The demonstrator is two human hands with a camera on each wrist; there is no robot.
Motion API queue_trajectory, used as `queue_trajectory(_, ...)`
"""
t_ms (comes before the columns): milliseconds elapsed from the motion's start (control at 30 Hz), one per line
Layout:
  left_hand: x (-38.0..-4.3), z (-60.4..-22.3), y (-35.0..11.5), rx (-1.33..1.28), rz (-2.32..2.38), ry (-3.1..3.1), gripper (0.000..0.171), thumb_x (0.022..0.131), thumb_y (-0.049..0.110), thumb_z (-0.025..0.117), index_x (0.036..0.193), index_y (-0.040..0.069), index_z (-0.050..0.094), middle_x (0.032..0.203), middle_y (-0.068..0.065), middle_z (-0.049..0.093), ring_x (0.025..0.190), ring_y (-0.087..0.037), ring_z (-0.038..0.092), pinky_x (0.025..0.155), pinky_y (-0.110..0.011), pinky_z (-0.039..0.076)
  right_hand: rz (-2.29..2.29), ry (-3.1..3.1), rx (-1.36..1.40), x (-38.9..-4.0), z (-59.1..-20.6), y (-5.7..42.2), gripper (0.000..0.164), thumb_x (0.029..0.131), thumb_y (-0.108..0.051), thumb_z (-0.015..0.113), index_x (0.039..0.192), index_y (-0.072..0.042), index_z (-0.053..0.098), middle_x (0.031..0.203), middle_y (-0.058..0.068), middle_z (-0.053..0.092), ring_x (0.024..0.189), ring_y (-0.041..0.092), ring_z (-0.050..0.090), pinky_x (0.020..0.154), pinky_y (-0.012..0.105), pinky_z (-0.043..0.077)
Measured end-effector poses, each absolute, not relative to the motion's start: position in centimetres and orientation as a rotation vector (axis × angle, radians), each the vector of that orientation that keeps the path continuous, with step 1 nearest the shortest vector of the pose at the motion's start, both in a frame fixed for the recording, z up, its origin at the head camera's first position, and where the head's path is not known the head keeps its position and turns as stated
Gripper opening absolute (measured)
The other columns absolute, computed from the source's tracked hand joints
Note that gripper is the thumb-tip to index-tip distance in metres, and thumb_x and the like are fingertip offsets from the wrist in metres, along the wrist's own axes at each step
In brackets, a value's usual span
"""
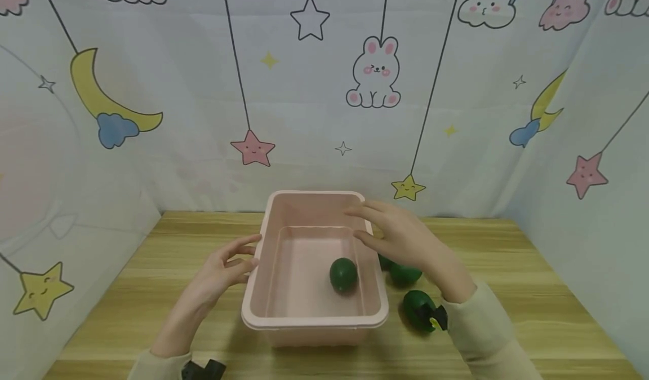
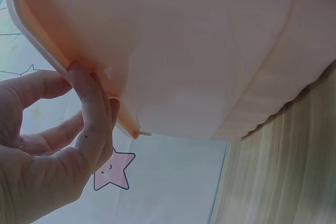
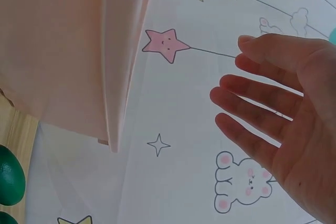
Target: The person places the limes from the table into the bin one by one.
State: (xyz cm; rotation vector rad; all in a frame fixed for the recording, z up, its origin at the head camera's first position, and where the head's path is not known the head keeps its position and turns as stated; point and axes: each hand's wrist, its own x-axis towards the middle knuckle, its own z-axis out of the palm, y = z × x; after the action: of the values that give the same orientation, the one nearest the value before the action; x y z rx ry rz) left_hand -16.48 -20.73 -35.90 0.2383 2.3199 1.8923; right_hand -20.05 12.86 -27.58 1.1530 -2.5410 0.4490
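A pink plastic bin point(image 1: 316, 322) stands on the table, with one dark green, glossy egg-shaped object point(image 1: 343, 275) lying inside, toward its right side. My left hand point(image 1: 223, 275) holds the bin's left rim, fingertips tucked at the lip; the left wrist view shows the bent fingers point(image 2: 94, 114) against its underside. Above the bin's right rim hovers my right hand point(image 1: 398, 236), its fingers spread and nothing in its palm. In the right wrist view those fingers point(image 3: 257, 98) are apart from the bin wall point(image 3: 58, 51).
To the right of the bin lie more green egg-shaped objects: one near the front point(image 1: 418, 310), another point(image 1: 404, 275) close to the bin wall, and a third point(image 1: 385, 262) partly hidden. A patterned cloth point(image 1: 314, 98) encloses the wood-grain table point(image 1: 198, 228) at the back and sides.
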Motion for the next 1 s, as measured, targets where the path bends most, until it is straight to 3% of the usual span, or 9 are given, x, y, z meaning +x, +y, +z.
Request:
queue_trajectory(467, -16.5, -36.0, -20.7, 0.223, 1.898, 2.313, 0.057, 0.094, 0.018, 0.062, 0.145, 0.007, 0.040, 0.131, -0.025, 0.045, 0.096, -0.006, 0.064, 0.081, -0.029, 0.056, 0.483, -2.397, 1.105, -18.4, -29.1, 14.1, 0.038, 0.086, -0.020, 0.072, 0.124, -0.017, 0.064, 0.118, 0.001, 0.066, 0.107, 0.017, 0.063, 0.083, 0.033, 0.056)
queue_trajectory(700, -16.4, -35.9, -20.7, 0.223, 1.909, 2.294, 0.058, 0.095, 0.017, 0.060, 0.147, 0.006, 0.037, 0.133, -0.025, 0.043, 0.095, -0.005, 0.063, 0.081, -0.027, 0.056, 0.490, -2.382, 1.087, -17.8, -30.2, 14.3, 0.038, 0.085, -0.018, 0.073, 0.122, -0.015, 0.065, 0.121, 0.001, 0.065, 0.113, 0.018, 0.062, 0.088, 0.035, 0.056)
queue_trajectory(1000, -16.4, -35.9, -20.7, 0.229, 1.903, 2.303, 0.058, 0.094, 0.018, 0.061, 0.146, 0.007, 0.037, 0.131, -0.025, 0.044, 0.095, -0.006, 0.064, 0.081, -0.028, 0.056, 0.530, -2.332, 1.068, -17.3, -31.5, 14.8, 0.040, 0.082, -0.014, 0.075, 0.121, -0.016, 0.065, 0.119, 0.002, 0.066, 0.110, 0.018, 0.063, 0.083, 0.033, 0.057)
